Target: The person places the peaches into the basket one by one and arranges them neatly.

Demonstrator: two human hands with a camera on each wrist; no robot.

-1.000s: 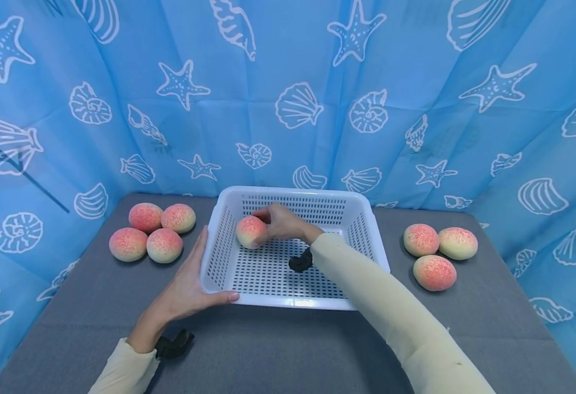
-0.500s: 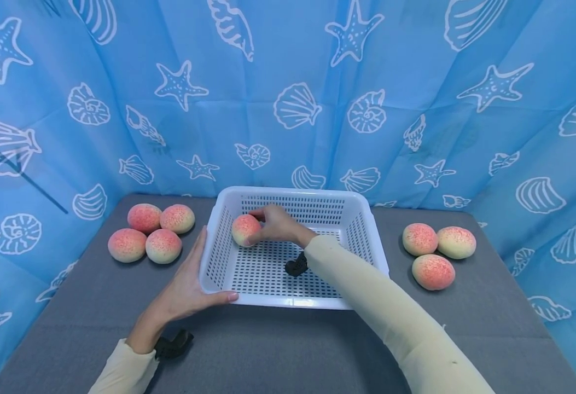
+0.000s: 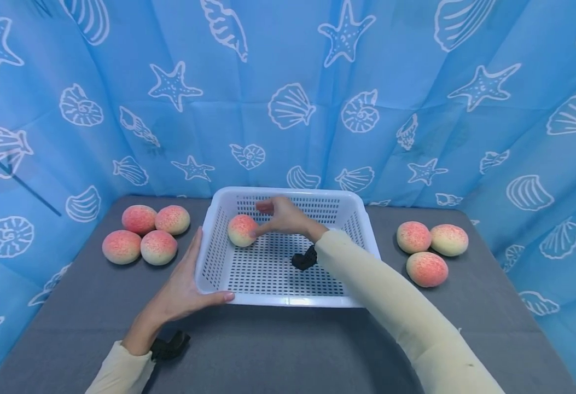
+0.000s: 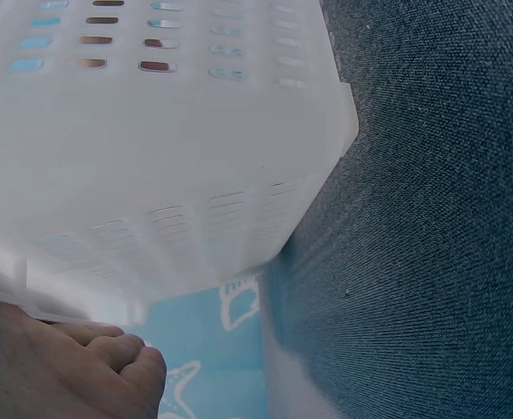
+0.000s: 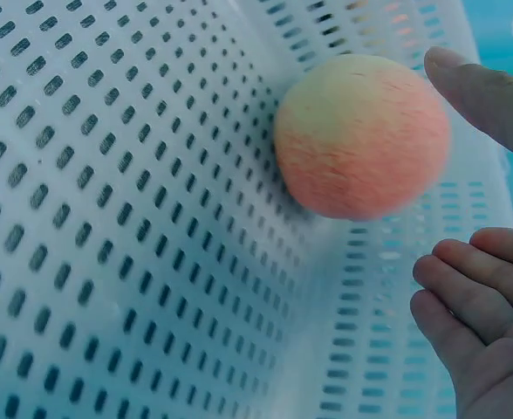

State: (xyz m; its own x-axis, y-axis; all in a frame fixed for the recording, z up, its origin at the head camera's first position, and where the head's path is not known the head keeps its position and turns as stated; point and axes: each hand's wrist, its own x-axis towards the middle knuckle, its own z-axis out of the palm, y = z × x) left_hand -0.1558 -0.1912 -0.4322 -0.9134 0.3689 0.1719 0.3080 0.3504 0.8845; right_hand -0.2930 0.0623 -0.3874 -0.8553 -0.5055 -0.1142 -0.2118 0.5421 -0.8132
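A pink-and-yellow peach sits at the left end inside a white perforated plastic basket. Just right of the peach is my right hand, its fingers spread apart from the thumb. In the right wrist view the peach rests on the basket floor near the end wall, with a gap between it and the fingers. My left hand steadies the basket's near left corner, thumb along the front rim and fingers straight along the left side. The left wrist view shows these fingers against the basket's outer wall.
Several peaches lie grouped on the grey cloth left of the basket. Three more peaches lie to its right. A blue curtain with white shells and starfish hangs behind the table.
My right hand first held the peach and shifted it left, then opened its fingers and drew back to the right, leaving the peach in the basket. My left hand stays at the basket's corner.
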